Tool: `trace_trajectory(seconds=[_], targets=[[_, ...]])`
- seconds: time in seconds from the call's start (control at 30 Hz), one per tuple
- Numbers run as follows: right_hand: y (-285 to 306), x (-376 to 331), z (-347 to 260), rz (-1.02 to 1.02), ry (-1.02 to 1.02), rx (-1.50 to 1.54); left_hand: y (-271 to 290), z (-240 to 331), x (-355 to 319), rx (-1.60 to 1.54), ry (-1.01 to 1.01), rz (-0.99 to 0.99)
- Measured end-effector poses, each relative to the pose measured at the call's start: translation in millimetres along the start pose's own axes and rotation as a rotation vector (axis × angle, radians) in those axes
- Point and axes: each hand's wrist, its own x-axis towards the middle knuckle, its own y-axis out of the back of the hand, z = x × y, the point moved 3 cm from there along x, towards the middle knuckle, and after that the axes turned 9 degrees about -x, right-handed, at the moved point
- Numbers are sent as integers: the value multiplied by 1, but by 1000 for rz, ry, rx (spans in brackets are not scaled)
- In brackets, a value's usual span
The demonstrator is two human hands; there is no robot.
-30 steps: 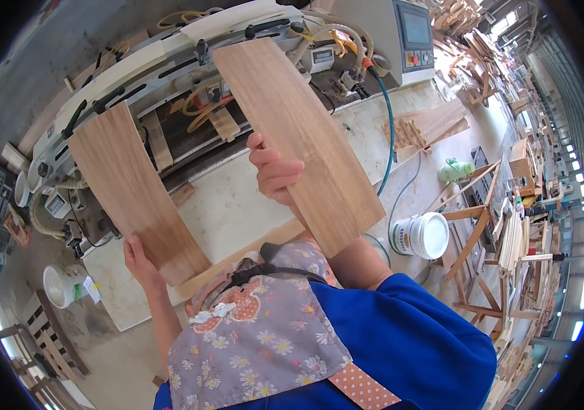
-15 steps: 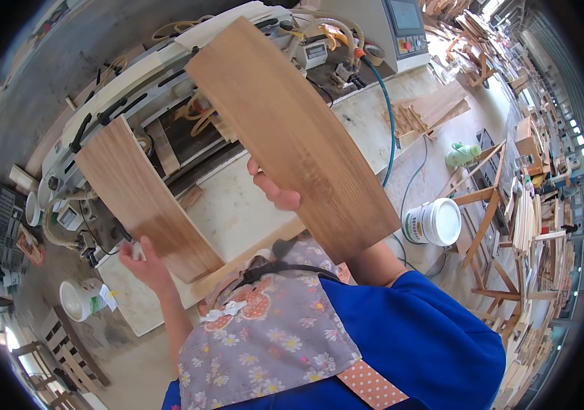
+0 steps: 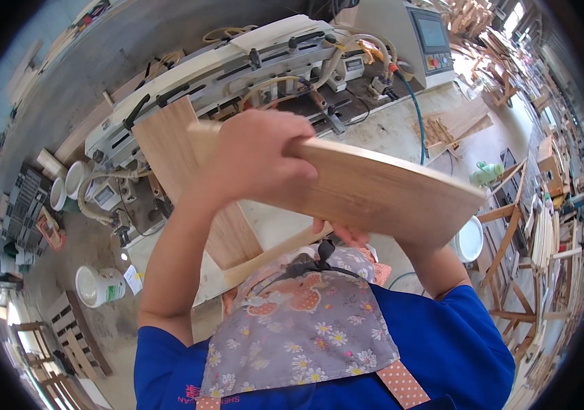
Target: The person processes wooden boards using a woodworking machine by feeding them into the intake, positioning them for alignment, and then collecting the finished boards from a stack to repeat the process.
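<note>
The left hand (image 3: 254,160) is raised close to the camera, its fingers curled tight over the upper edge of a curved wooden board (image 3: 381,195); the right hand (image 3: 347,234) sits under the same board, only a few fingertips showing past its lower edge, so how far they close cannot be told. The board is held up in front of the chest, tilted almost edge-on, and it hides most of the bench behind it. A second board (image 3: 196,181) stands just behind the left hand, leaning from the machine (image 3: 251,65) down toward the bench (image 3: 388,130); whether a hand touches it cannot be seen. The machine is long and pale, with black clamps, hoses and a control panel (image 3: 432,37) at its right end. A white bucket (image 3: 468,239) shows just right of the board, a white jug (image 3: 100,285) stands on the floor at the left, and a green bottle (image 3: 487,172) sits by the bench's right end. Small wood strips (image 3: 453,126) lie piled on the bench. Around it are a grey concrete floor, wooden frames (image 3: 531,273) stacked at the right and pallets (image 3: 76,335) at the lower left.
</note>
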Motion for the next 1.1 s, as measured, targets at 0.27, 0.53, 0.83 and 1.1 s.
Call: trace_trajectory(seconds=[0.27, 0.53, 0.83, 1.1], targets=[[-5, -51, -14, 767, 277, -310, -44, -32, -16, -1152, 562, 240], [20, -51, -34, 966, 227, -546, -98, -35, -16, -1379, 772, 329], [112, -145, -102, 1015, 309, -668, -235, -146, 2, -29, 1102, 159], [186, -168, -162, 936, 298, -593, -279, -213, 8, 358, 1319, 248]])
